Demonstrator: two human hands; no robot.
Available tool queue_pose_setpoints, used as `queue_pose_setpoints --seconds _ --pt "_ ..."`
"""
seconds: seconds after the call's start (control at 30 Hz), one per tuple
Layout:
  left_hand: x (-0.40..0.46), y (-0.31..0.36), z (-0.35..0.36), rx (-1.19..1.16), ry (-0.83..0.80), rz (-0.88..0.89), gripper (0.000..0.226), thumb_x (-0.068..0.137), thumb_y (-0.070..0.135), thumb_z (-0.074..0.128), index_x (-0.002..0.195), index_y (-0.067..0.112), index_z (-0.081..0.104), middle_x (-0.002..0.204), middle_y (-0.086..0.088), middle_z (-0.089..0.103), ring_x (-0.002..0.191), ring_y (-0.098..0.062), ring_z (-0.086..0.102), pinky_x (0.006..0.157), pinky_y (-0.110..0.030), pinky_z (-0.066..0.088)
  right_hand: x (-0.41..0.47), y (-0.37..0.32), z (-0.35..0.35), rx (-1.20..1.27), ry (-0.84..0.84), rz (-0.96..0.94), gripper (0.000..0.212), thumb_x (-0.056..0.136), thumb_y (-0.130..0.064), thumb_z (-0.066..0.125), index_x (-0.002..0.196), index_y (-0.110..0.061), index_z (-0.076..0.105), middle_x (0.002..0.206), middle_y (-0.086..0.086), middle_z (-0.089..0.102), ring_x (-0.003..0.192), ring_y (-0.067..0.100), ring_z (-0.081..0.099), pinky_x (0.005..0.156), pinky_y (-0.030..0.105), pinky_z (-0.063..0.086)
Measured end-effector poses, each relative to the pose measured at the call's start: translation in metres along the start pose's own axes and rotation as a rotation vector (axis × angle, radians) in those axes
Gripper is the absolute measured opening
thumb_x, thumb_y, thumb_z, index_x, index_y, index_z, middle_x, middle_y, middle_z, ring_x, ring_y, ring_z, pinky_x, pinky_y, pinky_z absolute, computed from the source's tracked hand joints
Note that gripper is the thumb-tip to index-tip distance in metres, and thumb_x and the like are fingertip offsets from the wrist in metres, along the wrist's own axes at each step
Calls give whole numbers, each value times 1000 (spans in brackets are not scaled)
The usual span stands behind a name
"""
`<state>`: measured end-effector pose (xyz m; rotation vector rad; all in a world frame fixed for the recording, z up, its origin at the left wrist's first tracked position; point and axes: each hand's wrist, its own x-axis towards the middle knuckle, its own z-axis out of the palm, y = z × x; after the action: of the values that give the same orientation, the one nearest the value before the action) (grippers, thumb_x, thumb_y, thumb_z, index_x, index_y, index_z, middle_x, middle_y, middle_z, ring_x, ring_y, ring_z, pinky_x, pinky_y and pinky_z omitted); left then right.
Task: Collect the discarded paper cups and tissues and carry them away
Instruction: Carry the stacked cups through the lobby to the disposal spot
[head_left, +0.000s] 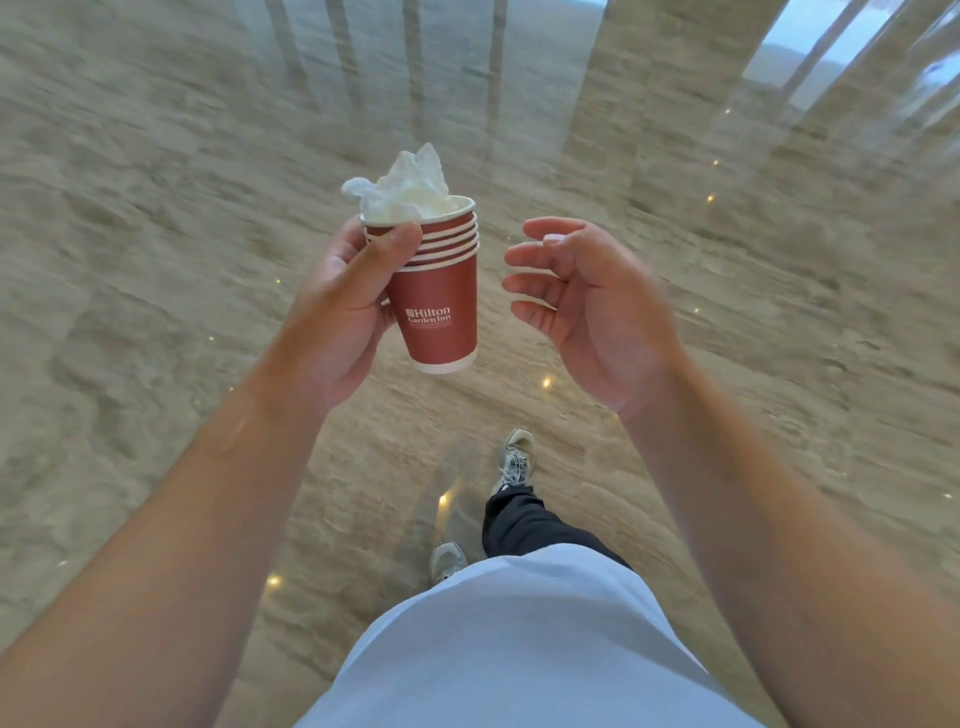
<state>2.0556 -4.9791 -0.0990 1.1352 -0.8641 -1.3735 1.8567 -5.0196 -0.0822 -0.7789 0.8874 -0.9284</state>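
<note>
White lettering on the outermost cup reads "Hilton Garden Inn", with a small square emblem to the left of the first word and a line of finer print beneath it too small to read; that cup is the lowest of a stack of red paper cups (439, 291), nested one inside another so that several white rims show banded near the top and a white base ring shows at the bottom; the stack is tilted slightly, its mouth leaning away from the person; crumpled white tissues (402, 187) are stuffed into the top cup and rise above its rim in loose peaks; the left hand (340, 322) grips the stack from its left side, thumb pressed across the banded rims and the fingers curled round the far side, mostly hidden by the cups; the right hand (587, 306) is just beside the stack but apart from it, palm turned toward the cups, fingers spread and gently bent, holding nothing; both bare forearms reach forward from the lower corners of the view; below them are a pale shirt (519, 644), a dark trouser leg (524, 525) and two grey sneakers (515, 460), one ahead of the other; the polished beige stone floor (156, 260) lies open on every side of the person, blurred, dotted with small reflected lights and striped at the far edge with reflections of tall vertical forms.
</note>
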Motion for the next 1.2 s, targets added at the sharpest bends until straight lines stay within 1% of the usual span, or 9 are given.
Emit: queue_pose_setpoints --seconds 0.17,0.43,0.5,0.6,0.73,0.83,0.93,1.13,1.2 --pt "76 6 5 35 7 -19 78 82 40 68 147 3 47 130 -12 64 118 -25 61 95 -41 49 75 -23 -18 18 18 13 27 76 -16 54 101 -13 65 86 4 71 72 18 66 66 29 51" --pt "227 35 50 87 2 -31 76 79 42 70 145 8 51 121 -2 70 110 -16 65 88 -31 52 201 -96 -64 46 33 1 23 83 -14 51 101 -12 64 85 4 71 72 17 66 66 30 50" --pt "259 44 60 88 -4 -23 76 79 42 70 145 9 51 120 -1 70 110 -15 65 88 -32 52 226 -116 -73 56 31 -7 21 83 -13 51 100 -12 64 84 4 70 71 17 65 66 30 49" --pt "301 56 71 95 -19 -8 79 79 42 70 146 7 49 123 -4 68 111 -17 64 89 -34 49 259 -143 -81 60 28 -29 25 77 -15 54 99 -12 64 84 4 70 70 17 65 64 29 50" --pt "347 71 77 95 -30 0 82 78 43 70 147 5 48 123 -6 67 113 -22 61 93 -40 46 296 -166 -87 66 21 -63 23 83 -11 51 102 -11 64 86 5 70 71 17 65 66 30 49" --pt "382 81 71 74 -28 22 79 79 41 70 147 5 49 123 -5 68 113 -20 63 94 -39 47 327 -177 -87 60 27 -63 26 79 -13 51 101 -12 64 86 5 70 71 17 65 64 29 50" --pt "419 90 58 63 -38 26 79 80 41 70 147 4 48 124 -8 66 114 -22 62 95 -40 47 365 -183 -79 42 34 -65 26 80 -13 50 101 -12 65 87 6 71 71 17 65 65 29 51" --pt "515 100 12 14 -55 40 82 78 41 70 147 2 47 131 -15 63 118 -26 60 97 -43 46 464 -192 -51 -13 53 -62 28 77 -14 52 102 -13 65 87 5 71 72 17 66 65 29 51" --pt "554 107 -6 -2 -73 35 83 78 41 70 147 1 47 134 -17 61 119 -27 59 96 -41 46 503 -197 -37 -26 77 -59 29 77 -15 52 102 -13 64 87 5 71 72 17 66 65 29 51"
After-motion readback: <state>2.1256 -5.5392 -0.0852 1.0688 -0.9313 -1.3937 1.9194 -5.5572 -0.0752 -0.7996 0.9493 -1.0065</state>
